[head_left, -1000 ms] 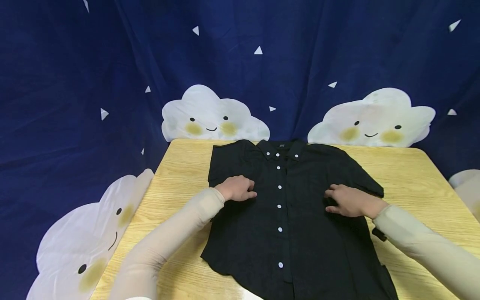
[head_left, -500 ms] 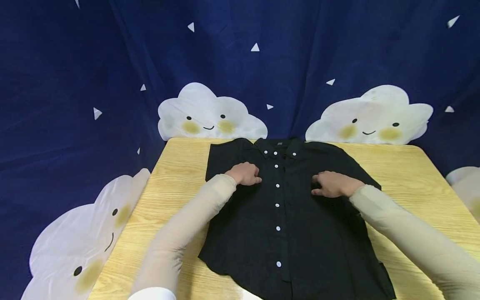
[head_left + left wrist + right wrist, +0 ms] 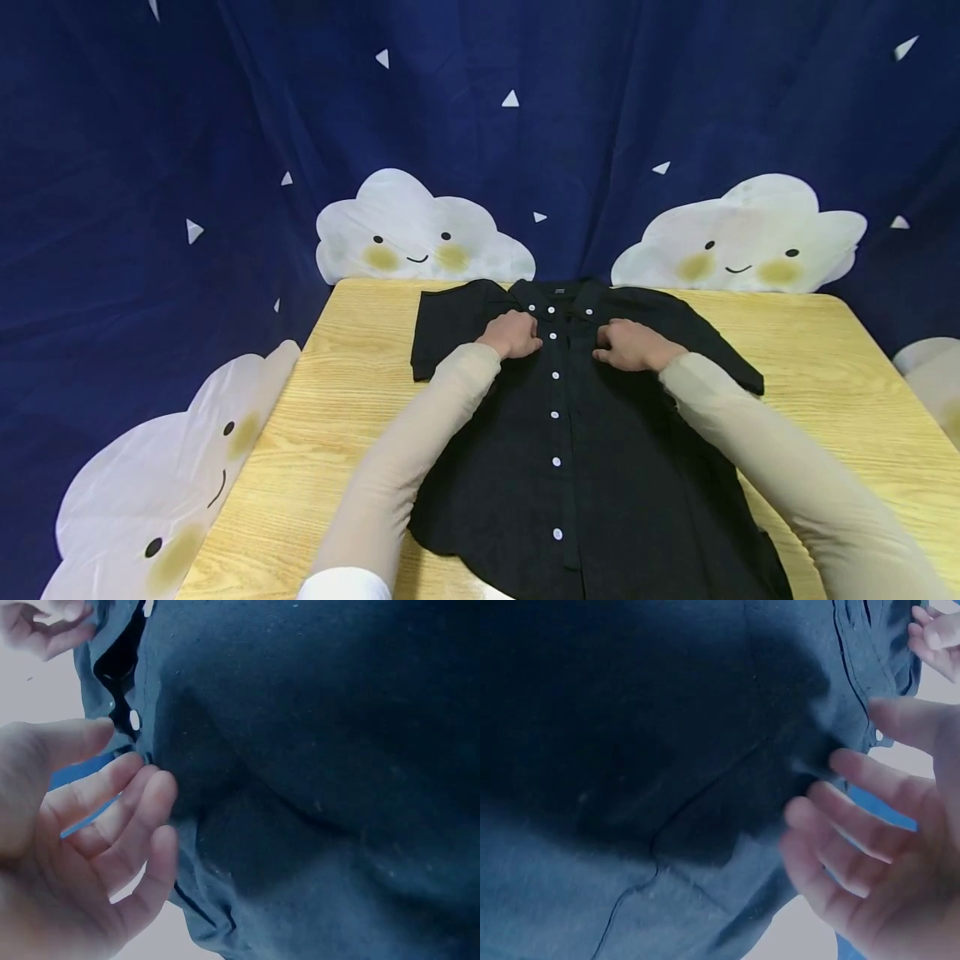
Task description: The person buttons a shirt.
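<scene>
A black short-sleeved button-up shirt (image 3: 487, 467) lies front up, its collar (image 3: 528, 296) at the far side and white buttons down the middle. My left hand (image 3: 512, 335) is over its upper chest, just left of the button row and below the collar. Across the buttons, my right hand (image 3: 632, 345) is over the opposite chest panel. In the left wrist view the fingers (image 3: 154, 799) are loosely bent, with no cloth between them and the thumb. The right wrist view shows similarly relaxed, spread fingers (image 3: 806, 814) close over the dark cloth.
Beneath the shirt is a light wood table (image 3: 337, 367) with rounded far corners. A dark blue curtain (image 3: 465, 108) with smiling white clouds (image 3: 423, 225) hangs right behind and along the left side. The shirt's hem runs past the bottom of the head view.
Both hands have moved away from me up the shirt toward the collar, and inward toward the button row. The shirt stays in nearly the same place.
</scene>
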The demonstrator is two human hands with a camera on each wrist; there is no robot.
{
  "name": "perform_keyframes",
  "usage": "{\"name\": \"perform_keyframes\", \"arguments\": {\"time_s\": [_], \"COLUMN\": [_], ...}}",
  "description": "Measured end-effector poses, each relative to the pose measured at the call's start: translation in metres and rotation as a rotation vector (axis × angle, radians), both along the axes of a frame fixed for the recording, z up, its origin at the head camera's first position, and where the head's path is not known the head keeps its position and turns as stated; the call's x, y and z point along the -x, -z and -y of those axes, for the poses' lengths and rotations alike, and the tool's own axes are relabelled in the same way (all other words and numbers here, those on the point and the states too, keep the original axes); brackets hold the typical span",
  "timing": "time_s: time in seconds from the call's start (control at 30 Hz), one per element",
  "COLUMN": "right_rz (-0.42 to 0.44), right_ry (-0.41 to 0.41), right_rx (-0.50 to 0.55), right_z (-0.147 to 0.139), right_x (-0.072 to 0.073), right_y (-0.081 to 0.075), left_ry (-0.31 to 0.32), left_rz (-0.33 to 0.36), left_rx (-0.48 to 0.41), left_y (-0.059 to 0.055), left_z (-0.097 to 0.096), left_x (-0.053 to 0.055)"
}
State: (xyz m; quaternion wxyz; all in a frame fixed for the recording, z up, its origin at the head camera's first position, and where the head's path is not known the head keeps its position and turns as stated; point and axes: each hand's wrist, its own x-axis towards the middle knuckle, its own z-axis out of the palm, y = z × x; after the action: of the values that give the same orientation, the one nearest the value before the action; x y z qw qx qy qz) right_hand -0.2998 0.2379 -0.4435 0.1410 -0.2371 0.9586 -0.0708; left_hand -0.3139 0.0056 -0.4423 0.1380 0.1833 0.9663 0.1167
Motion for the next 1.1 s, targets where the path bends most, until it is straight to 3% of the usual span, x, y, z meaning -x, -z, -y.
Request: {"name": "perform_keyframes", "arguments": {"time_s": [0.27, 0.57, 0.77, 0.9, 1.1], "right_rz": [-0.16, -0.193, -0.134, -0.087, -0.091], "right_ry": [0.134, 0.354, 0.415, 0.46, 0.579], "right_rx": [0.181, 0.368, 0.369, 0.351, 0.323], "right_z": [0.014, 0.031, 0.04, 0.045, 0.049], "right_x": [0.019, 0.032, 0.037, 0.039, 0.041], "right_y": [0.012, 0.022, 0.03, 0.033, 0.041], "left_ry": [-0.119, -0.17, -0.191, -0.204, -0.214], "left_rz": [-0.036, -0.082, -0.101, -0.078, -0.037], "left_rx": [-0.123, -0.199, -0.208, -0.241, -0.266], "left_y": [0.006, 0.01, 0.018, 0.022, 0.03], "left_z": [-0.007, -0.023, -0.033, -0.036, -0.039], "left_x": [0.014, 0.028, 0.036, 0.038, 0.038]}}
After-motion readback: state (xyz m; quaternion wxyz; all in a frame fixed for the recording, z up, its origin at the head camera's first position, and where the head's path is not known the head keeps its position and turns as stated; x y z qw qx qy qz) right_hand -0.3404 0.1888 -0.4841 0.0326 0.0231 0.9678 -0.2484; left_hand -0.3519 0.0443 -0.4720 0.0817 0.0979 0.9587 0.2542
